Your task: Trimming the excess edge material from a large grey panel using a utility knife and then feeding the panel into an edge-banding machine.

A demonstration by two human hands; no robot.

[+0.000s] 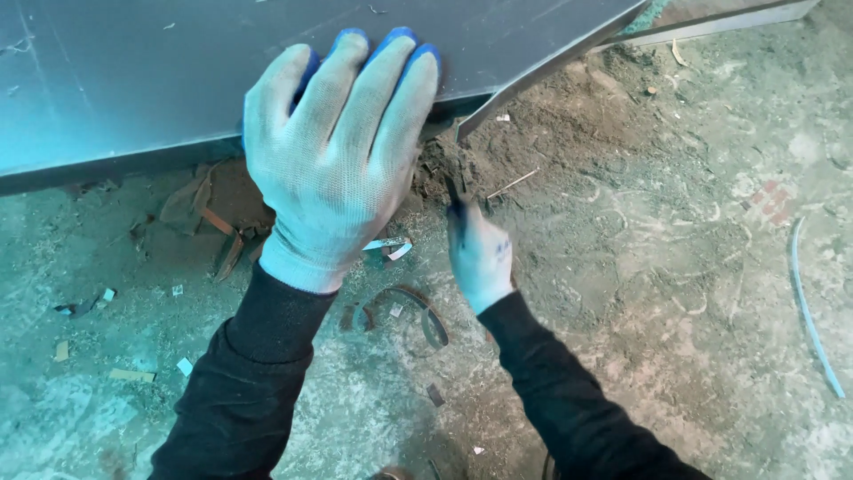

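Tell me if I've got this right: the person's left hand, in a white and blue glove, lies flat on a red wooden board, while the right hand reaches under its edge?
Not quite. In the head view the left hand lies flat on a grey metal sheet, not a red wooden board. The rest holds: the glove is white and blue, and the right hand reaches under the sheet's edge.

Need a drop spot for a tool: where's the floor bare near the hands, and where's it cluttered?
Freest patch: dusty floor right of the right hand, up to the thin pale strip. Crowded: between the left hand and right hand, curled bands and scraps; under the grey panel, brown debris; lower left, small chips.
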